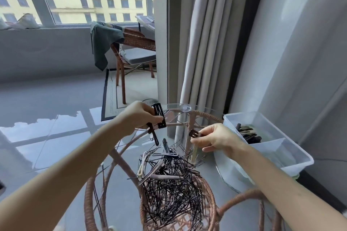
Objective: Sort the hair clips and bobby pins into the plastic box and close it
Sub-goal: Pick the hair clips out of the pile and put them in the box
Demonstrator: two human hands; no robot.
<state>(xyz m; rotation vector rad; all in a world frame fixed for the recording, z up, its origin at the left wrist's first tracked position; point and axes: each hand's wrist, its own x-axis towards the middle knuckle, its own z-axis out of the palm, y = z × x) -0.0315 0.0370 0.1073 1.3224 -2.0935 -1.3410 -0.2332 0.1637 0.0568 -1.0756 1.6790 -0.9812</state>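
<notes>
The person leans over a round glass tabletop set on a woven rattan frame, both bare arms stretched forward. The left hand is closed around a small bunch of flat black rectangular snap clips, pinched between thumb and fingers and held up above the table; one long dark clip hangs down from the same grip. The right hand pinches a short dark brown snap clip between thumb and forefinger, with its other fingers loosely curled, and a pale slim clip points downward just under it; whether the hand holds that one too, I cannot tell.

Between and below the two hands lies a big tangled heap of thin black bobby pins on the glass, with several longer beige and grey duckbill clips lying across its top.

To the right, at the table's edge, stands the translucent white plastic box, open, split by a divider. Its far compartment already holds a pile of dark clips; the near compartment looks bare. The right hand is near the box but apart from it.

Behind, a grey pleated curtain hangs down, and a rattan chair draped with a dark green cloth sits by the window.
</notes>
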